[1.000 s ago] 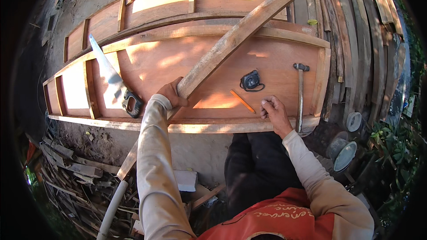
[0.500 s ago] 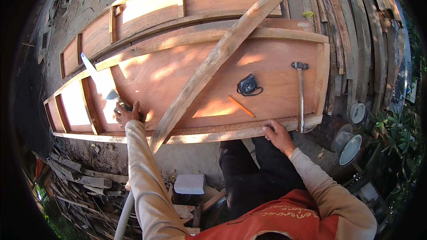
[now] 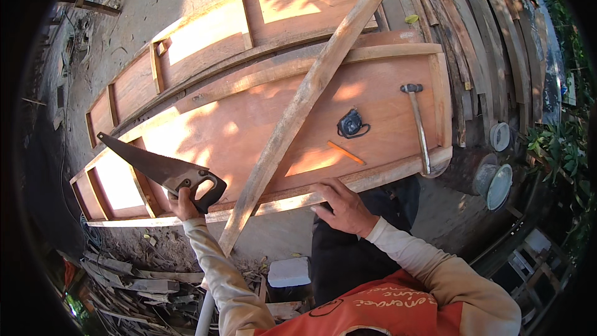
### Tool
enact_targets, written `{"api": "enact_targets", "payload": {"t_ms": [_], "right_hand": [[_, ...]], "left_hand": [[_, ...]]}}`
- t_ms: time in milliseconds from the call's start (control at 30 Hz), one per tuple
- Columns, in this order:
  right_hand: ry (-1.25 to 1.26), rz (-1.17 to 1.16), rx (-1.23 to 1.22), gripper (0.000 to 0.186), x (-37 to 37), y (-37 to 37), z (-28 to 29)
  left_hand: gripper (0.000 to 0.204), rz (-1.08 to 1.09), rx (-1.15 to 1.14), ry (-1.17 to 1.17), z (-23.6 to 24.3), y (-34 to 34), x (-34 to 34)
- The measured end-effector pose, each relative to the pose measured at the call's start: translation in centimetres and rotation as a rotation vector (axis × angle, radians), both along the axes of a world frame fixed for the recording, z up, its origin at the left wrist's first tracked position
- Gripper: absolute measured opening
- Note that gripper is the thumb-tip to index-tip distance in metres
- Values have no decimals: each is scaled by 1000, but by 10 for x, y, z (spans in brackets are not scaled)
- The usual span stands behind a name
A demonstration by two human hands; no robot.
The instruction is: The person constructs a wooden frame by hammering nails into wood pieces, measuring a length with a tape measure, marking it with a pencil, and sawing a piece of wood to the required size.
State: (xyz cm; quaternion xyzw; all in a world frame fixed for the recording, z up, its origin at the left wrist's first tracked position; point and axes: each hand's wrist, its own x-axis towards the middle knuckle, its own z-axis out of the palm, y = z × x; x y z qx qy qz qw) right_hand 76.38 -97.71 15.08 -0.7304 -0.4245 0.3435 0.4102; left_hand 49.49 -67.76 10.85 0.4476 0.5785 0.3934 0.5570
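My left hand (image 3: pixel 185 204) grips a handsaw (image 3: pixel 163 168) near its dark handle, its blade pointing up and to the left above the framed wooden panel (image 3: pixel 249 130). A loose plank (image 3: pixel 305 102) lies slantwise across the panel, its near end jutting past the front rail. Just right of that plank, my right hand (image 3: pixel 345 207) is at the front rail with fingers apart and nothing in it. On the panel rest a black tape measure (image 3: pixel 352 123), an orange pencil (image 3: pixel 346 152) and, toward the right end, a hammer (image 3: pixel 418 124) whose handle reaches the front rail.
Behind lies a second framed panel (image 3: pixel 205 37). Long boards (image 3: pixel 463 31) are stacked at the right, with a pale round-topped container (image 3: pixel 499 186) below them. Scrap wood (image 3: pixel 134 283) and a white block (image 3: pixel 289 272) sit on the ground nearby.
My left hand has raised the handsaw off the panel and brought it nearer, its blade now showing broadside. My right hand has moved left along the front rail, its fingers opening.
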Motion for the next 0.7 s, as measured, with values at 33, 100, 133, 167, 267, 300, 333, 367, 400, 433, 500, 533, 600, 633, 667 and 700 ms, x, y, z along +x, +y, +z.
{"api": "enact_targets", "payload": {"t_ms": [33,100,133,167,267,300,333,367,400,433,500,533,600,633,667,700], "right_hand": [[-68,69,109,44,-9,20,16],[-135,133,235,47,-31,57,43],[-244,123,275,48,-42,70,53],[-352,113,316,48,-49,78,62],[-445,56,151,39,-30,62,62],[-414,40,157,35,-10,52,63],[-415,31,187,34,12,41,64],[-415,25,220,34,36,30,67],[-381,-36,265,35,63,16,68],[-357,-152,313,32,83,5,68],[-323,-241,219,28,125,-26,78],[-316,-284,172,26,142,-43,80],[-242,-305,49,23,169,-82,89],[-93,-409,29,23,180,-97,89],[59,-508,5,23,189,-112,87],[77,-477,3,23,198,-128,85]], "left_hand": [[29,53,36,-38,32,-20,32],[35,129,45,-10,77,-55,64],[37,81,34,-71,88,-75,76],[34,-29,88,99,103,-93,86],[38,-3,-104,-118,138,-145,174],[40,-3,-108,-164,140,-158,199],[42,-79,-159,-158,143,-168,213],[45,-223,-149,-251,142,-171,225],[50,-360,-142,-344,135,-174,238],[55,-558,77,-119,116,-169,241],[67,-673,432,356,67,-164,273],[73,-592,571,614,48,-162,301],[78,-580,628,1051,9,-162,344],[78,-564,611,1066,-12,-160,361],[78,-565,554,1163,-33,-158,375],[77,-562,494,1265,-47,-158,383]]}}
